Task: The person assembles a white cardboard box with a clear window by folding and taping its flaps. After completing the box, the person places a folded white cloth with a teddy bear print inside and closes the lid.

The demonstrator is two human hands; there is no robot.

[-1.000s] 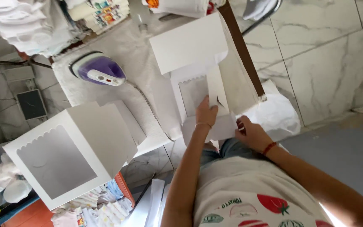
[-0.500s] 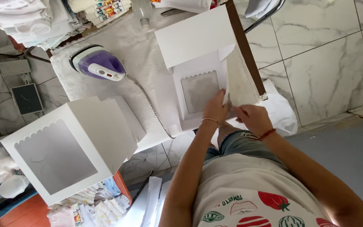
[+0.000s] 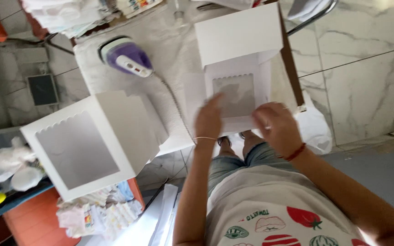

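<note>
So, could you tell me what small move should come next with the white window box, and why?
Probably lift the near flap upright. The white window box lies open on the table, with its far panel and side walls raised. The left hand and right hand both rest at its near edge, which looks flat. Blur hides the grip.

A purple and white iron rests on the white-covered table, its cord trailing toward the near edge. A finished white windowed box stands at left above an orange surface. Marble floor tiles fill the right side.
</note>
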